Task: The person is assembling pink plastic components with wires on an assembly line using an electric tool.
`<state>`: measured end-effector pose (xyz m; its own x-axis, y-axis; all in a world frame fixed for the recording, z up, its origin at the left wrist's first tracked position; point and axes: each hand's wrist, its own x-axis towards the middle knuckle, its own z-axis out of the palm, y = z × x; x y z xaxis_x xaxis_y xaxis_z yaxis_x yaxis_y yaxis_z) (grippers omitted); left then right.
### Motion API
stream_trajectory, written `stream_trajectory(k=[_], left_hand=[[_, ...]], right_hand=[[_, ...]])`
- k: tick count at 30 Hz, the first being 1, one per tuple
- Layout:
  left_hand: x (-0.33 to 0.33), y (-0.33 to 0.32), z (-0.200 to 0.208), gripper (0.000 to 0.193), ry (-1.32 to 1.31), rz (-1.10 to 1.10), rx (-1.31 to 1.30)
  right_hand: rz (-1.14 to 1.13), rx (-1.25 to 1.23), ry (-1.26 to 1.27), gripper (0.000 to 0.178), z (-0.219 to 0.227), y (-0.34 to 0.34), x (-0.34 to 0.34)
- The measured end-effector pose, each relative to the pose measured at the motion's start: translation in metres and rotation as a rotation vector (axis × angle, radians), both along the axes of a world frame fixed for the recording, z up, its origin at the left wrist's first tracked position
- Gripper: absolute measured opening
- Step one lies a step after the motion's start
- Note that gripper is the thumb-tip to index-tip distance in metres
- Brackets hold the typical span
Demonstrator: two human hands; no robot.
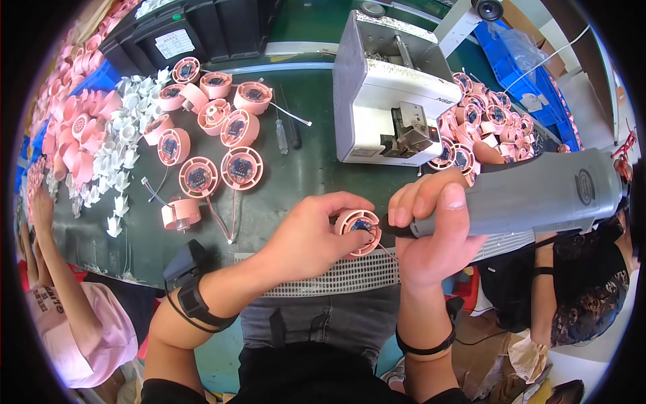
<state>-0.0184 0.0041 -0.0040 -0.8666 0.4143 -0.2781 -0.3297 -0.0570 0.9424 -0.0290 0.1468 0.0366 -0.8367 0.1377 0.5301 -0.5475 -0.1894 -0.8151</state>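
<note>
My left hand [309,232] is closed around a round pink plastic housing [345,248] near the table's front edge. The thumb lies across the small dark circuit board [362,225] inside it, and a thin wire hangs from its lower side. From the right, my right hand [437,225] grips a grey electric screwdriver [531,198], its body lying nearly level and its dark front end pointing at the housing. Whether the bit touches the housing is too small to tell. Behind my right hand stands a white screw feeder [383,87] with a metal outlet at its front.
Several pink housings with boards [199,176] lie left of centre, some trailing wires. A small screwdriver [280,135] lies behind them. White plastic pieces [121,151], a black bin [202,30], piled housings [494,114] and a blue crate [518,64] surround the table. People sit at both sides.
</note>
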Motion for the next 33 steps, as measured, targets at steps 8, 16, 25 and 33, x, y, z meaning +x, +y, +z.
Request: stream_trajectory(k=[8,16,25,33], left_hand=[[0.002,-0.001,-0.007,0.032,0.051,0.007,-0.035],[-0.005,0.002,-0.009,0.033,-0.006,-0.018,-0.071],[-0.001,-0.012,0.008,0.033,0.281,0.039,-0.365],[-0.013,-0.077,0.05,0.047,1.051,0.888,-1.246]], right_hand=[[-0.041,-0.055,-0.03,0.048,0.0,-0.01,0.001],[0.053,0.06,0.068,0.047,-0.022,-0.001,0.0],[0.323,-0.163,0.015,0.07,-0.019,0.023,-0.004],[-0.859,1.068,-0.452,0.04,-0.016,0.116,-0.042]])
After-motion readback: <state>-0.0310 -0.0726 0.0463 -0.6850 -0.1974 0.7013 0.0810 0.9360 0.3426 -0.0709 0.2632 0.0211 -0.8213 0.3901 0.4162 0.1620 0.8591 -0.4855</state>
